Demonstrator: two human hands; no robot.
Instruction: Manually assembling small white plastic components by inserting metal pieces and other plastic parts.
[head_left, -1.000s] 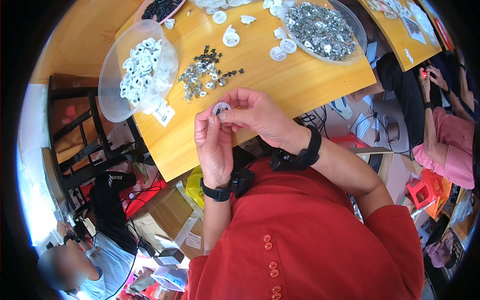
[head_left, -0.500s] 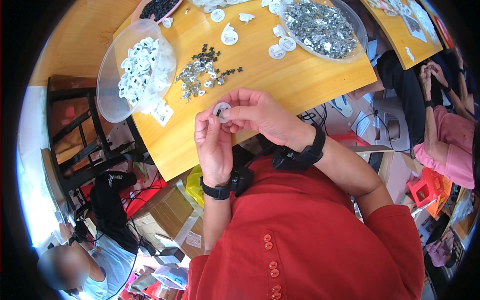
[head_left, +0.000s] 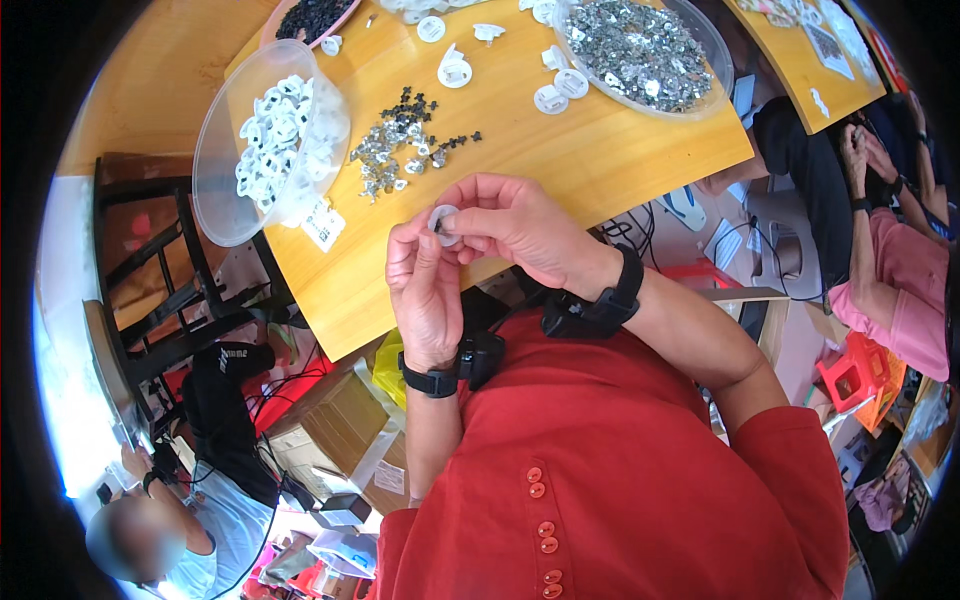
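Note:
Between both hands, above the table's near edge, is a small round white plastic part [head_left: 441, 217] with a dark spot at its middle. My left hand [head_left: 428, 290] grips it by the rim between thumb and fingers. The thumb and forefinger of my right hand [head_left: 515, 225] press on its face; whether they pinch a tiny piece is hidden. Just beyond lie a loose pile of small silver metal pieces [head_left: 375, 160] and several small black cross-shaped pieces [head_left: 408, 108]. A clear round tub [head_left: 215, 185] of white plastic parts [head_left: 275, 135] stands tilted to the left.
On the wooden table [head_left: 530, 130], a clear tub [head_left: 722, 85] of silver metal pieces stands far right, with several loose white round parts [head_left: 454, 70] nearby. A pink bowl [head_left: 352, 14] holds black pieces. A seated person [head_left: 225, 520] is at lower left; another, in a pink top [head_left: 900, 285], is at right.
My right fingertips have shifted slightly over the white part, hiding more of its dark middle. My left hand stays nearly still. The person at lower left has moved a little.

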